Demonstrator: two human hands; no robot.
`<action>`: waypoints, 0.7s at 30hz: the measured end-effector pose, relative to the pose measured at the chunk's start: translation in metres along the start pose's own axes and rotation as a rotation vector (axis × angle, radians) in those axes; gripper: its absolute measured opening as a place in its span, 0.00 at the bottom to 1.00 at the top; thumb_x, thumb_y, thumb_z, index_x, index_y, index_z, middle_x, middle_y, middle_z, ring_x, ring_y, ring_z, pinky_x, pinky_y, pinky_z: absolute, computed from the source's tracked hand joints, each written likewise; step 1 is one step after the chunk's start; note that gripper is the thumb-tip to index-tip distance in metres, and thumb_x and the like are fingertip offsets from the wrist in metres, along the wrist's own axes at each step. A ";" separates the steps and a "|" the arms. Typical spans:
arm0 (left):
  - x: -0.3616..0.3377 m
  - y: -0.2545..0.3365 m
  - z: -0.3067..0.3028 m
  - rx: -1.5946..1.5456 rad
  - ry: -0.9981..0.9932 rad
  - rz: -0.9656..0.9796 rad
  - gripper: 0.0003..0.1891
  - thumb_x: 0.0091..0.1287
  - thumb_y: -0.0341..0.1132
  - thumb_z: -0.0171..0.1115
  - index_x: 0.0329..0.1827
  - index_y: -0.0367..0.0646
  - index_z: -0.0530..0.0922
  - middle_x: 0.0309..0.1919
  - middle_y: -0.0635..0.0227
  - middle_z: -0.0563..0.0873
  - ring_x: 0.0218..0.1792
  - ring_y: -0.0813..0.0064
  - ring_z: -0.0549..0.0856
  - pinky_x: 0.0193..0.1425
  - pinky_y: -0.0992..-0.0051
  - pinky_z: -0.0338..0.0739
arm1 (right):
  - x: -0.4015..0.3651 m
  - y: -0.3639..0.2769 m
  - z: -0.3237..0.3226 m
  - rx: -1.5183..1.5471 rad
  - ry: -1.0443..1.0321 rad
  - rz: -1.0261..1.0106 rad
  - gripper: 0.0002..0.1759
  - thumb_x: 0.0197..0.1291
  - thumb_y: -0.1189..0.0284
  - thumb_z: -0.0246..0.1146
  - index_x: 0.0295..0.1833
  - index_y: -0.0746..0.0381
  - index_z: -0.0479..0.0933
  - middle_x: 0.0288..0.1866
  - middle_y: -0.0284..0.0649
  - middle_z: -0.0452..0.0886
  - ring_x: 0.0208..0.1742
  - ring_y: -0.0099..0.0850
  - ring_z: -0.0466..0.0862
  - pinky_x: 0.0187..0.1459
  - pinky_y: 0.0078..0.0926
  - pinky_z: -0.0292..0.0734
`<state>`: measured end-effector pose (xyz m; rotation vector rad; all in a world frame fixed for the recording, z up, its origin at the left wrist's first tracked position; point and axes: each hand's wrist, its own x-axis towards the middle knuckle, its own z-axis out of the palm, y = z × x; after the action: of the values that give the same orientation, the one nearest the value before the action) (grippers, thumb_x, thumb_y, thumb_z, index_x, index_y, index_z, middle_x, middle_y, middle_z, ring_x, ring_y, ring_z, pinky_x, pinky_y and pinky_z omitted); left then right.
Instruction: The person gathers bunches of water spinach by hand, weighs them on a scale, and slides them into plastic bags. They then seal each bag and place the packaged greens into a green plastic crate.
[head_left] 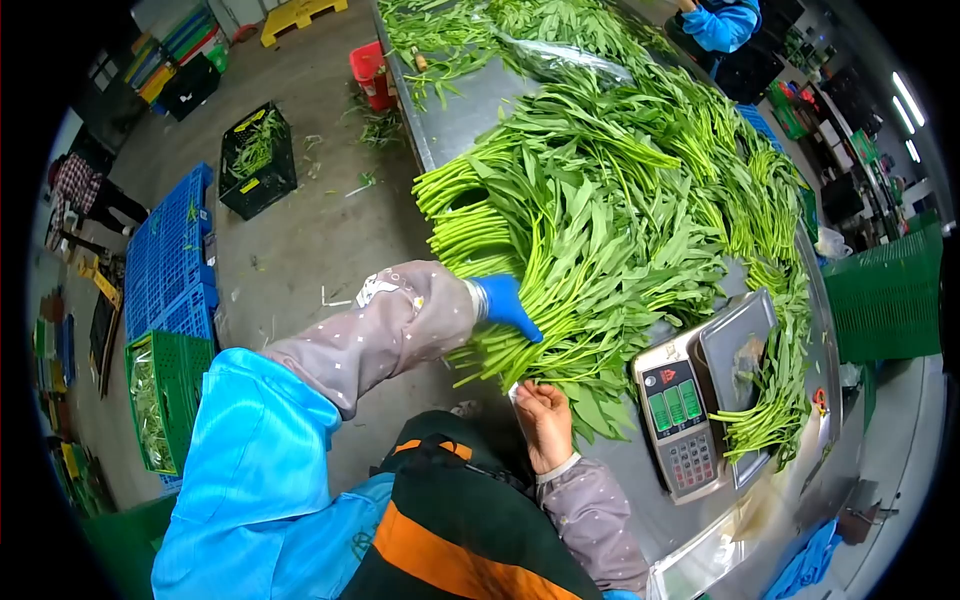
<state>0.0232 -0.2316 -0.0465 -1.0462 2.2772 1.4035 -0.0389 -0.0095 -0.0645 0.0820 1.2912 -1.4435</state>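
Observation:
My left hand (508, 305), in a blue glove, is wrapped over a bunch of leafy green stems (560, 310) at the near left edge of the metal table (470, 100). Just below the cut ends, my bare right hand (547, 420) pinches a thin whitish strip (516, 392) between thumb and fingers. More bunches of greens (620, 150) are heaped beyond. To the right stands a scale (680, 420) with a lit green display, and some stems (765, 420) lie across its tray.
On the floor at the left are a black crate (258, 185) with greens, blue pallets (168, 265), a green crate (200, 400) and a red bin (371, 72). A person (720, 25) in blue sleeves is across the table; another person (85, 190) stands far left.

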 end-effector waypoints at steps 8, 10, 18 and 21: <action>-0.013 0.041 -0.017 -0.303 -0.241 -0.007 0.27 0.44 0.46 0.76 0.43 0.37 0.81 0.35 0.61 0.86 0.34 0.71 0.85 0.40 0.76 0.78 | -0.017 -0.045 0.035 -0.026 -0.119 -0.046 0.32 0.52 0.81 0.61 0.61 0.71 0.55 0.41 0.38 0.73 0.42 0.26 0.75 0.45 0.21 0.70; -0.025 0.068 -0.036 -0.631 -0.365 -0.120 0.18 0.50 0.37 0.72 0.40 0.36 0.81 0.35 0.59 0.86 0.33 0.73 0.85 0.39 0.75 0.81 | -0.043 -0.074 0.054 -0.024 -0.083 -0.159 0.30 0.52 0.80 0.62 0.59 0.70 0.56 0.36 0.34 0.73 0.39 0.23 0.75 0.43 0.20 0.70; -0.013 0.038 0.009 -1.045 -0.420 -0.118 0.18 0.55 0.29 0.64 0.50 0.36 0.76 0.41 0.59 0.84 0.37 0.72 0.84 0.44 0.73 0.80 | -0.002 -0.071 0.018 0.062 -0.085 0.007 0.19 0.59 0.66 0.62 0.51 0.64 0.71 0.44 0.37 0.78 0.43 0.26 0.78 0.43 0.25 0.73; -0.011 0.027 0.022 -0.971 -0.355 0.038 0.22 0.51 0.28 0.68 0.50 0.35 0.76 0.42 0.60 0.84 0.41 0.72 0.83 0.49 0.74 0.77 | 0.005 -0.067 0.010 0.045 -0.092 -0.021 0.18 0.59 0.65 0.62 0.50 0.66 0.72 0.42 0.38 0.79 0.41 0.29 0.79 0.40 0.27 0.77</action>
<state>0.0090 -0.2009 -0.0328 -0.8389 1.3266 2.5494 -0.0836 -0.0362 -0.0214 0.0317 1.1884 -1.4779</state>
